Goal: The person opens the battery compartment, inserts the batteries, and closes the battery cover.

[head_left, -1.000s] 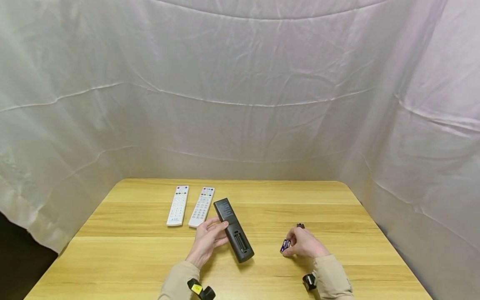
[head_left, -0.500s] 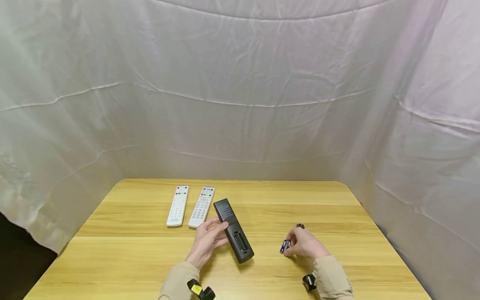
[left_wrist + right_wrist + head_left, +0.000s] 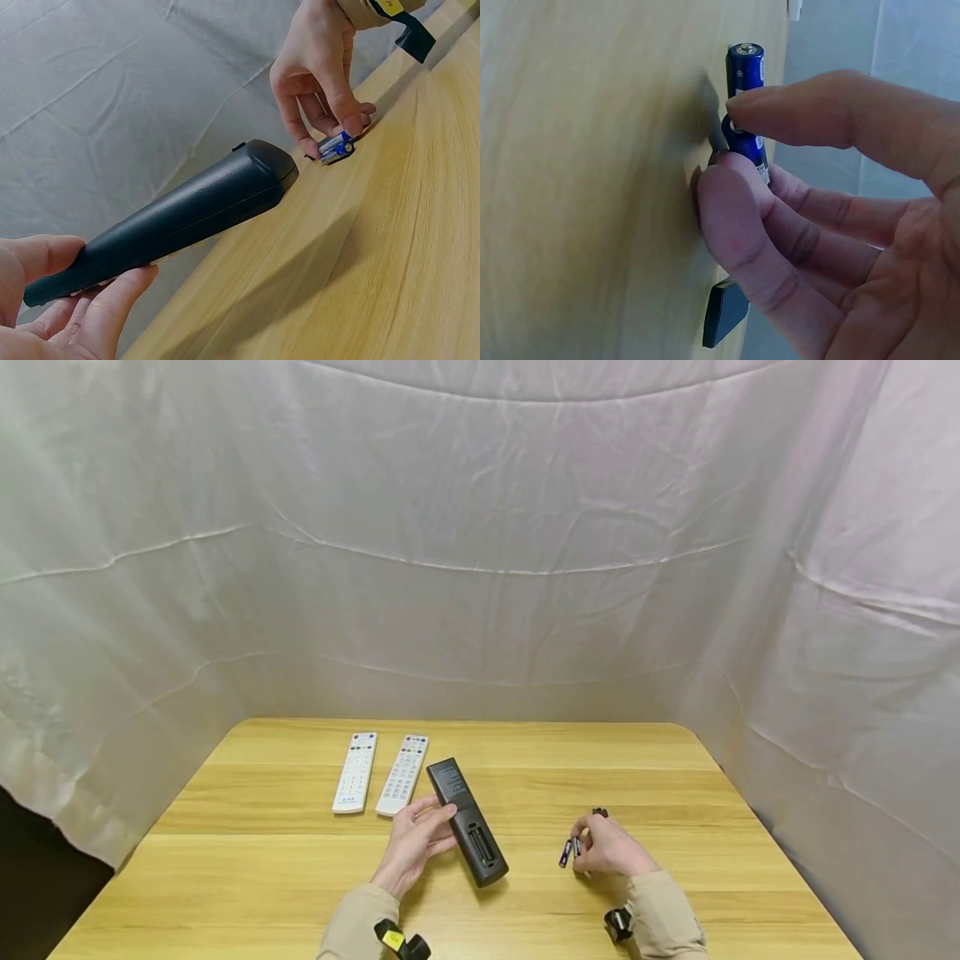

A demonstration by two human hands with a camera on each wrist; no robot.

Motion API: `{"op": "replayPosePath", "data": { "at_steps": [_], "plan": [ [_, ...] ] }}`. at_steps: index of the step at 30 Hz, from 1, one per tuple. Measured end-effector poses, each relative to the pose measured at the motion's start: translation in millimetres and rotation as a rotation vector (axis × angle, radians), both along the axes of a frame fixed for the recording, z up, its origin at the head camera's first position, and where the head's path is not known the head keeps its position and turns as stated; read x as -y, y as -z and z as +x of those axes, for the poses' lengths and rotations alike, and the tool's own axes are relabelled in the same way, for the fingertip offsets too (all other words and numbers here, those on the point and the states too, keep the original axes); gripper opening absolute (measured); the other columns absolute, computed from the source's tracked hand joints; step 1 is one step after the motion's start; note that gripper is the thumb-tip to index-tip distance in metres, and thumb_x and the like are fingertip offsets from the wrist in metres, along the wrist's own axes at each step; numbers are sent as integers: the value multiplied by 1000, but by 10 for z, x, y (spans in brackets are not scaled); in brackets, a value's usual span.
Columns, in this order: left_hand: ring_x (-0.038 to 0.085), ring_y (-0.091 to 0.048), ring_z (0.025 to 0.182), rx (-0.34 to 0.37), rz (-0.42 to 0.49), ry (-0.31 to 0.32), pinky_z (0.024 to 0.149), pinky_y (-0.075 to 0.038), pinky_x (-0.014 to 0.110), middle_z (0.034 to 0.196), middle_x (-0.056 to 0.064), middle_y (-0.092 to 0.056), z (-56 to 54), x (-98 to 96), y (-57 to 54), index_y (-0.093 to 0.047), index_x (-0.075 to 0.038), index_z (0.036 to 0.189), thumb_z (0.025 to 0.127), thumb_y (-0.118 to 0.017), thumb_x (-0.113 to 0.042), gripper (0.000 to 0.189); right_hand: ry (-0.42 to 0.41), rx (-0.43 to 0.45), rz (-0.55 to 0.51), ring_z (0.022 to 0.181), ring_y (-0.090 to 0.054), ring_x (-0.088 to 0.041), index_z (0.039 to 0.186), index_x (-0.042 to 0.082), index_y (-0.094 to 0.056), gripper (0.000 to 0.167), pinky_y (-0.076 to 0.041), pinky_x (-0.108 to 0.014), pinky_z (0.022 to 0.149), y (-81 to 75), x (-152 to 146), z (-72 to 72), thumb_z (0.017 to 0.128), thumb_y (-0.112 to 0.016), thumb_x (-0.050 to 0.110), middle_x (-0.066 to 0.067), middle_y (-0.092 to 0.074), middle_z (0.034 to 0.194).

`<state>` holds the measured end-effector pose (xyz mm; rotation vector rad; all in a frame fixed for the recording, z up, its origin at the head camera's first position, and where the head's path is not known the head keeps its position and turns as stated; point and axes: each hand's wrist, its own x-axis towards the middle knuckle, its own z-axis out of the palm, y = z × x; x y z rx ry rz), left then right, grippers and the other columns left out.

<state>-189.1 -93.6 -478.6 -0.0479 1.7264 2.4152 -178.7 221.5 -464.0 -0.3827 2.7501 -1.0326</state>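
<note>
My left hand [image 3: 412, 845] grips a black remote control [image 3: 467, 820] by its side, clear of the table in the left wrist view. Its back faces up, with an uncovered battery compartment [image 3: 482, 845] toward the near end. Low over the table on the right, my right hand [image 3: 612, 847] pinches a blue battery [image 3: 577, 846] between thumb and fingertips. Another blue battery [image 3: 566, 853] lies just left of it; in the right wrist view this battery [image 3: 745, 71] shows its metal tip beyond the forefinger. The pinched one is partly hidden by fingers there.
Two white remote controls [image 3: 356, 773] lie side by side at the back left of the wooden table [image 3: 247, 877]. A small black piece [image 3: 600, 812] sits just behind the right hand, mostly hidden by it. Pale curtains [image 3: 480, 610] hang around the table's back and sides.
The two batteries, close together before, now stand apart, with one nearer my right fingertips. My left hand and the black remote control have stayed in place.
</note>
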Motion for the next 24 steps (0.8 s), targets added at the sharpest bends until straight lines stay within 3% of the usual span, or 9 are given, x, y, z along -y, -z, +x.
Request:
{"op": "replayPosePath", "data": {
  "at_steps": [10, 15, 24],
  "plan": [
    [18, -75, 82, 7, 10, -11, 75, -67, 31, 100, 9, -76, -11, -11, 8, -41, 11, 139, 94, -67, -9, 56, 7, -33, -3, 56, -58, -14, 111, -2, -62, 43, -50, -23, 50, -15, -21, -4, 70, -67, -11, -6, -60, 72],
    [19, -75, 82, 8, 26, -13, 74, -67, 31, 101, 12, -76, -16, -18, 9, -42, 12, 139, 93, -67, -8, 55, 5, -125, 17, 62, -55, -12, 114, 3, -65, 42, -47, -21, 54, -38, -28, -22, 74, -65, -10, -4, -62, 74],
    [20, -75, 83, 15, 20, -18, 75, -67, 32, 103, 13, -76, -10, -26, 11, -44, 11, 138, 93, -67, -8, 55, -10, -254, 70, 65, -51, -4, 129, 1, -65, 40, -45, -17, 57, -128, 40, -20, 89, -63, -2, -2, -65, 75]
  ]
}}
